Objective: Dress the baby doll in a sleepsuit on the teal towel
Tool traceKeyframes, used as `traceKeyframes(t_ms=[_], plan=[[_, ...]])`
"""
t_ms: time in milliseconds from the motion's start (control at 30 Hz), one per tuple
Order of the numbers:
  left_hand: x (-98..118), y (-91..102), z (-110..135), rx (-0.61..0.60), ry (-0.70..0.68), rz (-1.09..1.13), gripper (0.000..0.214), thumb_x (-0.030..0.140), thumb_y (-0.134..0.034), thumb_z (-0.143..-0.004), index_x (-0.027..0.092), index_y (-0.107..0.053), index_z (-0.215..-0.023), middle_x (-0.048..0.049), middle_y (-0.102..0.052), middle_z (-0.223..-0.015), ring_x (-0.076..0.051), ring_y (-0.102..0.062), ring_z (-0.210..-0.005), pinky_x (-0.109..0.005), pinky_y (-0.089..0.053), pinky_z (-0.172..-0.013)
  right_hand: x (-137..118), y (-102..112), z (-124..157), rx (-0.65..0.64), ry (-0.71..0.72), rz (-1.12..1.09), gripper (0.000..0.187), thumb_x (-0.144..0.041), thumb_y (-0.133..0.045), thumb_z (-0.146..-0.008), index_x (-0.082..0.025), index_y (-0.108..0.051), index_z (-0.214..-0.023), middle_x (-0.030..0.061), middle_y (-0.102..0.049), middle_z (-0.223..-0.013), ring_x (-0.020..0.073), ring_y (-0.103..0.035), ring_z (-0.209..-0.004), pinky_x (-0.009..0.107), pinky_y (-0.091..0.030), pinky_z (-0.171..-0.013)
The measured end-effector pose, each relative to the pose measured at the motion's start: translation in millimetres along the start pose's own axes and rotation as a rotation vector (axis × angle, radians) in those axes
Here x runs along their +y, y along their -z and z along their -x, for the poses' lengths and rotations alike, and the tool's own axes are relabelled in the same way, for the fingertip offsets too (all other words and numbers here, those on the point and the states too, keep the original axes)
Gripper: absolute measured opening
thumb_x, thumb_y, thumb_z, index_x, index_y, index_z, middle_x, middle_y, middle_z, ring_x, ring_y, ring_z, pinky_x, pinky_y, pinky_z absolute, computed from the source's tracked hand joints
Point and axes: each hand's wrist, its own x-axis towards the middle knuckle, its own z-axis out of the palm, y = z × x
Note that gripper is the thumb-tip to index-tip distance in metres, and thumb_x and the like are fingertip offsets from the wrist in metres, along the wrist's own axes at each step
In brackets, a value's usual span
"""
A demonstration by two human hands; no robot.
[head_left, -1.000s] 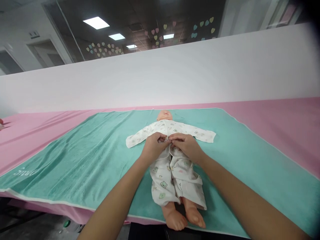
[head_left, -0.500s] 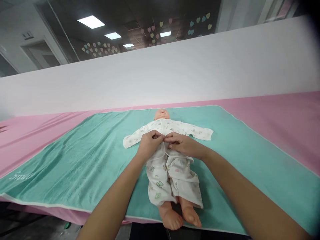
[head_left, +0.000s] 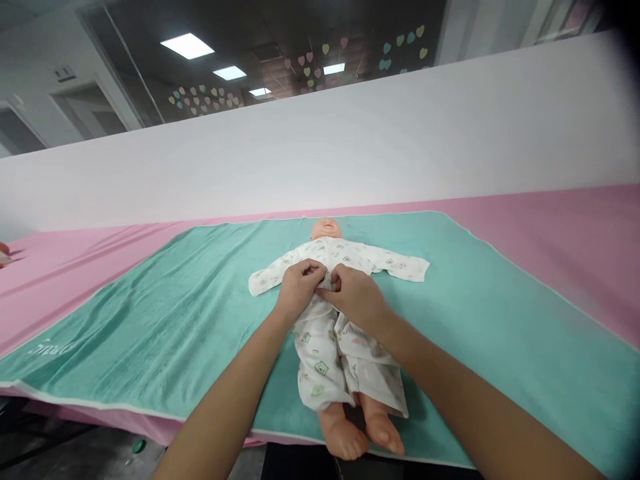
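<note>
A baby doll (head_left: 345, 440) lies on its back, head away from me and bare feet towards me. It wears a white printed shirt (head_left: 345, 250) with the sleeves spread out, and white trousers (head_left: 320, 363) with green animal prints. My left hand (head_left: 300, 283) pinches the shirt's front edge at the belly, thumb against fingers. Close beside it my right hand (head_left: 357, 293) is closed on the shirt front too, its thumb and fingertips by the left hand's. Whatever small fastening lies between the fingertips is hidden.
Under the doll is a teal towel (head_left: 165, 320) with a white border, spread over a pink cover (head_left: 575, 247). A low white wall (head_left: 320, 160) stands behind. At the far left edge a skin-coloured object (head_left: 4, 252) is partly in view. A green round thing (head_left: 139, 446) lies on the floor.
My right hand has turned and its fingers have curled in, with the thumb now lower near the left hand. My left hand keeps its pinch at nearly the same spot.
</note>
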Motion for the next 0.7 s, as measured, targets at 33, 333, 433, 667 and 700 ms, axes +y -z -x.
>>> traceKeyframes(t_ms=[33, 333, 433, 667, 700], plan=[[0, -0.6, 0, 0.001, 0.0, 0.008, 0.017, 0.031, -0.053, -0.072, 0.018, -0.063, -0.073, 0.0011, -0.06, -0.066, -0.012, -0.052, -0.062, -0.022, -0.04, -0.057, -1, -4, 0, 0.034, 0.012, 0.075, 0.023, -0.04, -0.057, -0.075, -0.021, -0.046, -0.068, 0.0001, -0.052, -0.062, 0.013, -0.044, -0.055, 0.026, -0.027, -0.05], [1, 3.7, 3, -0.049, -0.003, 0.104, 0.024, 0.038, -0.058, -0.073, 0.018, -0.068, -0.083, -0.0029, -0.068, -0.083, -0.017, -0.06, -0.08, -0.027, -0.046, -0.072, 5, 5, 2, 0.095, 0.139, -0.081, 0.016, -0.023, -0.042, -0.083, -0.02, -0.046, -0.068, 0.0016, -0.055, -0.074, 0.0137, -0.049, -0.067, 0.026, -0.036, -0.062], [2, 7.5, 4, -0.143, 0.036, 0.178, 0.029, 0.04, -0.061, -0.072, 0.019, -0.069, -0.091, -0.0047, -0.069, -0.088, -0.019, -0.062, -0.084, -0.029, -0.048, -0.075, 7, 8, 3, 0.145, 0.074, -0.249, 0.014, -0.027, -0.045, -0.082, -0.02, -0.053, -0.073, 0.002, -0.06, -0.086, 0.0146, -0.055, -0.079, 0.027, -0.04, -0.07], [-2, 8.5, 3, -0.149, 0.061, 0.195, 0.03, 0.039, -0.064, -0.071, 0.021, -0.07, -0.094, -0.0045, -0.07, -0.087, -0.018, -0.062, -0.08, -0.028, -0.048, -0.068, 8, 5, 4, 0.114, -0.086, -0.401, 0.019, -0.036, -0.05, -0.079, -0.021, -0.06, -0.073, 0.0015, -0.066, -0.09, 0.0156, -0.06, -0.077, 0.028, -0.044, -0.068], [-2, 8.3, 3, -0.147, 0.059, 0.194, 0.028, 0.039, -0.063, -0.072, 0.021, -0.07, -0.092, -0.0042, -0.07, -0.086, -0.018, -0.062, -0.079, -0.028, -0.048, -0.067, 8, 5, 4, 0.107, -0.087, -0.409, 0.019, -0.036, -0.051, -0.078, -0.021, -0.06, -0.073, 0.0015, -0.067, -0.09, 0.0155, -0.06, -0.076, 0.027, -0.044, -0.067]])
